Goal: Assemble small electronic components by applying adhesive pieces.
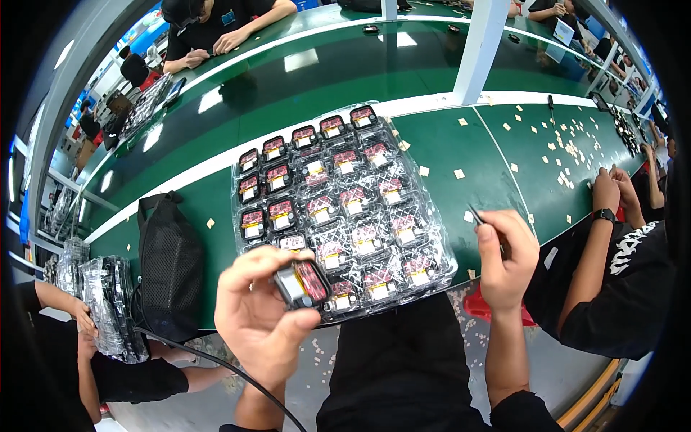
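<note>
With our left hand we grip a black-framed device over the near-left part of a clear tray (rows of similar units sit there). Our right hand pinches a thin dark tool, perhaps tweezers, above the green table.

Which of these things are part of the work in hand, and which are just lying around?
Seemingly in use:
black-cased electronic unit, in the left hand
thin dark pointed tool, in the right hand
clear plastic tray holding similar units

Apparently just lying about:
black mesh bag, left of the tray
pale squares scattered on the green table
</note>
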